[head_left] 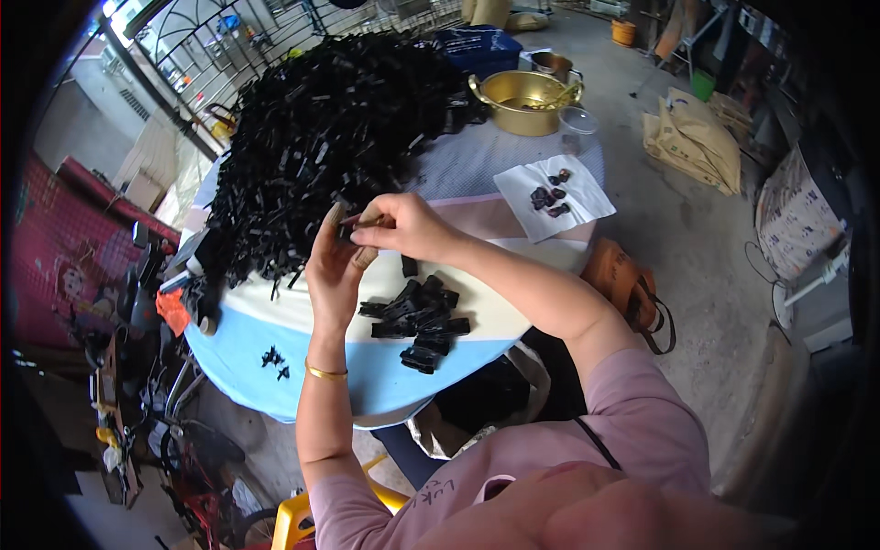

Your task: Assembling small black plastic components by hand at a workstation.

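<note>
My left hand (335,266) and my right hand (401,227) meet above the table, fingertips pinched close together. Something small and dark seems to be between them, mostly hidden by the fingers. Coverings that look like tape or finger cots wrap some fingertips. Just beyond my hands rises a large heap of black strip-like pieces (321,128). Nearer to me, right of my left wrist, lies a small pile of black pieces (417,316). A few tiny black scraps (273,360) rest to the left of my left forearm.
The cloth-covered round table (238,344) carries a gold-coloured pot (522,101), a blue crate (478,50), a clear plastic cup (577,124) and a white paper (522,197) with dark fruit-like lumps (550,195). A brown bag (623,284) stands right of the table; sacks (692,137) lie on the floor.
</note>
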`<state>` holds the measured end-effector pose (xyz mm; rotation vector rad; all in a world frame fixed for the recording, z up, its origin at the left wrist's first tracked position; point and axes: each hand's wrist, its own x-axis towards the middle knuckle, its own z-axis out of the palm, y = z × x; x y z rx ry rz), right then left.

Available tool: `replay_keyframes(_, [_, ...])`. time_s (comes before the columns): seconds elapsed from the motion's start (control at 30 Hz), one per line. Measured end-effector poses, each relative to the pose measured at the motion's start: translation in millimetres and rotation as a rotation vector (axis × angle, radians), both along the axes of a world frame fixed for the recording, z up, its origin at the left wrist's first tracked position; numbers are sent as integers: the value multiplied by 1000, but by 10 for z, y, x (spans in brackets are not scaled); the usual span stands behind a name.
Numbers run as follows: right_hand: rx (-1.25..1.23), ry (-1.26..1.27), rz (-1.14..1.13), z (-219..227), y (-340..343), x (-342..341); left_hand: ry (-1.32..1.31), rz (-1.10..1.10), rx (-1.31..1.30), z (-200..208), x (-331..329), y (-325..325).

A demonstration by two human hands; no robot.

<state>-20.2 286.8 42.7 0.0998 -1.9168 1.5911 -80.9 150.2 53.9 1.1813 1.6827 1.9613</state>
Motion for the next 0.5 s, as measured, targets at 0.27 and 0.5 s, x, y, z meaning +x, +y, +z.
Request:
replay_keyframes(0.27, [-337,-195,325,80,0,-28,-129,-29,98,-14,-125,-119])
replay_keyframes(0.5, [-1,-178,117,100,-30,59,5,-42,97,-15,-79,-40])
